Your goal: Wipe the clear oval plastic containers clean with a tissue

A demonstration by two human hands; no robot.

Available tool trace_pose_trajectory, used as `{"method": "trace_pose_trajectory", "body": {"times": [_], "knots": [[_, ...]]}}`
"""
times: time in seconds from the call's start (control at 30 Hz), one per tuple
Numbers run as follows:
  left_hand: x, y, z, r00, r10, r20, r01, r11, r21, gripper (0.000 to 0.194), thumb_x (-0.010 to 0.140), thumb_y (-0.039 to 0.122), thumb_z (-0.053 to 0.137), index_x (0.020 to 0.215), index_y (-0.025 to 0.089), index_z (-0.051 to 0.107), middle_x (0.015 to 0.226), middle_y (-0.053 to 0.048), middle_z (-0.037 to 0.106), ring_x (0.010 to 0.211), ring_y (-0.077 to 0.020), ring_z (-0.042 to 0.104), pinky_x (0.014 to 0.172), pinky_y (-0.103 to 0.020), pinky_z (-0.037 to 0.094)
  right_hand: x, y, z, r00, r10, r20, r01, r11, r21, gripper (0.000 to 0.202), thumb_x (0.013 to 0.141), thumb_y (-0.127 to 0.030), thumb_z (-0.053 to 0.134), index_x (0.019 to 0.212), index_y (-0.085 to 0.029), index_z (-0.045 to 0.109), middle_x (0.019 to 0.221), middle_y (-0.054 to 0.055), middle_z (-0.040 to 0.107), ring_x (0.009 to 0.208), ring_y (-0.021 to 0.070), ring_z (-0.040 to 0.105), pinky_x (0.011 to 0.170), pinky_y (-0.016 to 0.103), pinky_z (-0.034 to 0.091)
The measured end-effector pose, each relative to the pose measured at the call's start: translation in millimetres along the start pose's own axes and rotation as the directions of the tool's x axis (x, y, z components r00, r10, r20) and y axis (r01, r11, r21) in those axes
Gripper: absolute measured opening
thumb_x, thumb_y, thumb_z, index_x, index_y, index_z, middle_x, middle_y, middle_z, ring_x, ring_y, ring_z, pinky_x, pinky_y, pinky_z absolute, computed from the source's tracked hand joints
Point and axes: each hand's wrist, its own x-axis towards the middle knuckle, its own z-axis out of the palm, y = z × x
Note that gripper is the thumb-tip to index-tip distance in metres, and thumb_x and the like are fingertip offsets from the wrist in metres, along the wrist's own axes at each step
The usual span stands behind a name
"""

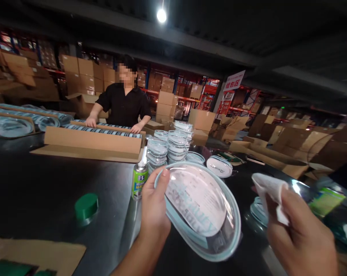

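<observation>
Left hand (154,209) grips a clear oval lid (200,209) by its near rim, thumb on top, tilted above the dark table (41,191). Right hand (301,234) closed on a white cloth (269,193), just right of the lid. Spray can (139,178) and green cap (86,206) to the left, open tabletop around them. Stacked lids (169,147) and a long carton (93,140) behind; a co-worker (123,101) at the far edge. Warehouse shelving beyond.
</observation>
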Motion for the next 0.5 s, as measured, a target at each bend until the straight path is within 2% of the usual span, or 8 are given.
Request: {"method": "trace_pose_trajectory", "body": {"times": [0.13, 0.23, 0.3, 0.4, 0.5], "knots": [[-0.2, 0.2, -1.7, 0.996, -0.041, 0.083, 0.031, 0.992, 0.122, 0.030, 0.068, 0.039, 0.082, 0.086, 0.018, 0.071, 0.074, -0.001, 0.071, 0.069, -0.0138, 0.066, 0.063, -0.020, 0.050, 8.2, -0.3, 3.2, 0.970, 0.244, -0.005, -0.241, 0.960, 0.144, 0.024, 0.089, -0.032, 0.046, 0.105, -0.021, 0.060, 0.084, 0.003, 0.065, 0.070, 0.0163, 0.062, 0.062, 0.024, 0.048], [2.4, 3.3, -4.6, 0.976, -0.124, 0.177, 0.082, 0.970, 0.229, 0.030, 0.067, 0.039, 0.082, 0.088, 0.018, 0.074, 0.087, -0.003, 0.072, 0.073, -0.0137, 0.064, 0.064, -0.019, 0.048, 15.0, -6.4, 2.4, 0.922, 0.387, -0.006, -0.370, 0.886, 0.279, 0.027, 0.081, -0.044, 0.063, 0.098, -0.023, 0.063, 0.072, -0.002, 0.064, 0.057, 0.0127, 0.057, 0.052, 0.020, 0.046], [5.8, 5.1, -7.7, 0.942, -0.176, 0.287, 0.093, 0.956, 0.279, 0.024, 0.068, 0.036, 0.081, 0.083, 0.018, 0.076, 0.100, -0.005, 0.072, 0.082, -0.0160, 0.065, 0.069, -0.020, 0.048, 15.7, -13.1, -0.3, 0.900, 0.435, 0.030, -0.416, 0.837, 0.355, 0.030, 0.075, -0.044, 0.071, 0.096, -0.024, 0.064, 0.069, -0.004, 0.065, 0.054, 0.0114, 0.057, 0.050, 0.018, 0.046], [12.1, 5.7, -13.5, 0.863, -0.173, 0.474, 0.032, 0.956, 0.291, 0.019, 0.069, 0.036, 0.079, 0.075, 0.018, 0.078, 0.110, -0.007, 0.069, 0.102, -0.0238, 0.062, 0.080, -0.024, 0.047, 11.6, -27.0, -6.4, 0.927, 0.366, 0.081, -0.359, 0.804, 0.474, 0.024, 0.075, -0.037, 0.074, 0.095, -0.027, 0.065, 0.075, -0.004, 0.070, 0.063, 0.0119, 0.064, 0.059, 0.017, 0.050], [17.1, 5.3, -18.0, 0.780, -0.142, 0.609, -0.071, 0.947, 0.312, 0.022, 0.072, 0.041, 0.076, 0.075, 0.019, 0.078, 0.111, -0.008, 0.067, 0.107, -0.0280, 0.059, 0.085, -0.029, 0.045, 7.3, -39.5, -11.3, 0.963, 0.253, 0.094, -0.263, 0.800, 0.539, 0.016, 0.081, -0.028, 0.069, 0.096, -0.031, 0.066, 0.084, -0.004, 0.072, 0.074, 0.0121, 0.069, 0.068, 0.015, 0.052]]}}
